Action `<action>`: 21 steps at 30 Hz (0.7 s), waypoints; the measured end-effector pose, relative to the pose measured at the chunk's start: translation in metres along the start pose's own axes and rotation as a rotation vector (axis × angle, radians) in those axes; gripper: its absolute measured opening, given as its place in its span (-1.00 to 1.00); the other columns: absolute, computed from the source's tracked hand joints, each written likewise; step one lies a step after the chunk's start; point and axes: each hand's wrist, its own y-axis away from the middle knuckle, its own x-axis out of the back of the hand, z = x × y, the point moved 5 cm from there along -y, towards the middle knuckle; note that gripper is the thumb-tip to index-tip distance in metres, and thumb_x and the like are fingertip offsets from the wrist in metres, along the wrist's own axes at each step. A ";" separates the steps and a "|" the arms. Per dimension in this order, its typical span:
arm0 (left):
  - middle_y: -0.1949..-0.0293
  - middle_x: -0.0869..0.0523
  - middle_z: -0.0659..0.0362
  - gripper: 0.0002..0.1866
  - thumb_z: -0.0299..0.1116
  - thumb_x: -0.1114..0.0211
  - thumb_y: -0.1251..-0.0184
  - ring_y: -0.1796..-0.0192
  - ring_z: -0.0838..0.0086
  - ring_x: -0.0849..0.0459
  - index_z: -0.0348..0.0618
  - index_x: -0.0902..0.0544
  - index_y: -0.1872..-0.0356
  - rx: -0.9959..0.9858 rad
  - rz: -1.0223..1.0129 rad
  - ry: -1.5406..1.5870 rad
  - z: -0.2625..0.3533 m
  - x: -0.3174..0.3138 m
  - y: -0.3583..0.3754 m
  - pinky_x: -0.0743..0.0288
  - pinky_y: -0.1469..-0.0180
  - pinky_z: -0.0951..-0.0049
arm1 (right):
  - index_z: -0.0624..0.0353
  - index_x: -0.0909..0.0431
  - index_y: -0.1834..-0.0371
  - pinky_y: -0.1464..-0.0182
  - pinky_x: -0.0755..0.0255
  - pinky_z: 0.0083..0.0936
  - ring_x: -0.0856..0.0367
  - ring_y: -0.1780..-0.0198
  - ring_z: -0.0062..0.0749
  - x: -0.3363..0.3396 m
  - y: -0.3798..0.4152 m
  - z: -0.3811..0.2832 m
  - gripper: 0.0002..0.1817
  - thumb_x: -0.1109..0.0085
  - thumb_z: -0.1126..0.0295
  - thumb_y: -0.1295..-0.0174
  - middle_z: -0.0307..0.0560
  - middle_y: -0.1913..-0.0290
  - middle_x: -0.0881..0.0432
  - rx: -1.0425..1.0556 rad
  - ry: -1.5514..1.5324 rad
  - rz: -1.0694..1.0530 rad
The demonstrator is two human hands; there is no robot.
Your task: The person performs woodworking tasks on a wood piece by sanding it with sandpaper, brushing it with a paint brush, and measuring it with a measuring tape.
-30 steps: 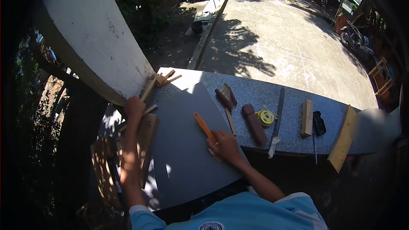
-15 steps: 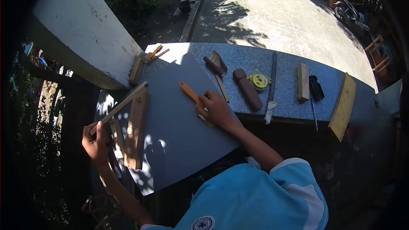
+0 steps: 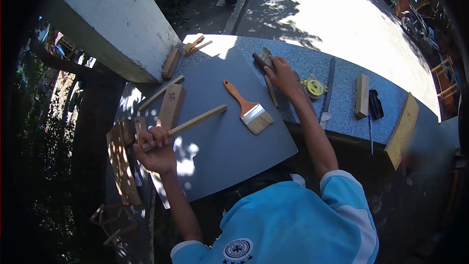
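In my left hand point(image 3: 159, 151), fingers wrapped round one end, is a thin square wooden stick point(image 3: 200, 119) that points up and right over a grey board point(image 3: 215, 166). My right hand point(image 3: 283, 77) reaches past the board's far right edge, its thumb and fingers closing on a curled piece of sandpaper point(image 3: 261, 60) with a dark brown rolled part. The fingers partly hide the sandpaper. A paintbrush point(image 3: 242, 102) with an orange handle and pale bristles lies on the board. Near my left hand are a wider wooden block point(image 3: 172, 103) and another thin wooden strip point(image 3: 161, 92).
On the speckled stone counter point(image 3: 342, 76) are a yellow tape measure point(image 3: 314, 88), a dark flat bar point(image 3: 330, 85), a wooden block point(image 3: 361, 97), a black object point(image 3: 375, 103) and a curved yellowish board point(image 3: 402, 129). A white pillar point(image 3: 117, 19) stands at the left.
My right hand has let go of the paintbrush on the board and moved up to the sandpaper. My left hand has swung the wooden stick rightward over the board. The view has shifted.
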 end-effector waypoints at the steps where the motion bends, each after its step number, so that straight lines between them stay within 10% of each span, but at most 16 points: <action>1: 0.73 -0.15 0.24 -0.54 0.03 0.26 -0.33 0.61 0.50 -0.16 -0.07 -0.16 0.66 0.000 -0.061 -0.032 0.000 -0.004 0.001 -0.19 0.41 0.41 | 0.38 -0.47 0.17 0.07 -0.39 -0.26 -0.48 0.08 0.00 -0.023 -0.013 0.014 -0.71 -0.10 0.43 -0.05 0.17 0.11 -0.46 -0.044 0.094 -0.060; 8: 0.87 -0.04 0.30 -0.51 0.06 0.36 -0.38 0.78 0.56 0.00 0.00 -0.11 0.68 -0.073 0.107 -0.188 -0.005 -0.021 0.007 -0.04 0.63 0.51 | 0.41 -0.50 0.36 0.08 -0.35 -0.30 -0.38 0.05 -0.07 -0.017 -0.037 -0.027 -0.78 -0.15 0.44 0.01 0.13 0.15 -0.42 0.112 0.282 0.096; 11: 0.82 -0.15 0.26 -0.48 0.13 0.38 -0.36 0.76 0.50 -0.19 -0.05 -0.15 0.65 -0.148 0.349 -0.400 0.000 -0.029 0.013 -0.31 0.55 0.41 | 0.36 -0.46 0.51 0.21 -0.38 -0.36 -0.47 0.22 -0.18 -0.004 0.012 -0.113 -0.86 -0.16 0.51 0.12 0.07 0.16 -0.43 0.098 -0.390 -0.304; 17: 0.76 -0.22 0.25 -0.46 0.13 0.28 -0.34 0.71 0.49 -0.31 -0.09 -0.17 0.67 -0.546 0.345 -0.826 0.005 -0.038 0.016 -0.45 0.50 0.36 | 0.24 -0.28 -0.13 -0.23 -0.17 -0.31 -0.22 -0.25 -0.06 -0.072 0.072 -0.145 -0.41 0.15 0.77 0.10 0.11 -0.17 -0.33 0.306 -0.520 -0.539; 21: 0.82 -0.17 0.27 -0.52 -0.05 0.23 -0.41 0.82 0.62 -0.14 -0.06 -0.12 0.72 -0.310 0.326 -0.296 -0.005 -0.028 0.016 -0.13 0.75 0.59 | 0.24 -0.26 -0.16 -0.28 -0.12 -0.36 -0.18 -0.27 -0.07 -0.066 0.083 -0.175 -0.38 0.17 0.78 0.11 0.11 -0.19 -0.29 0.399 -0.583 -0.496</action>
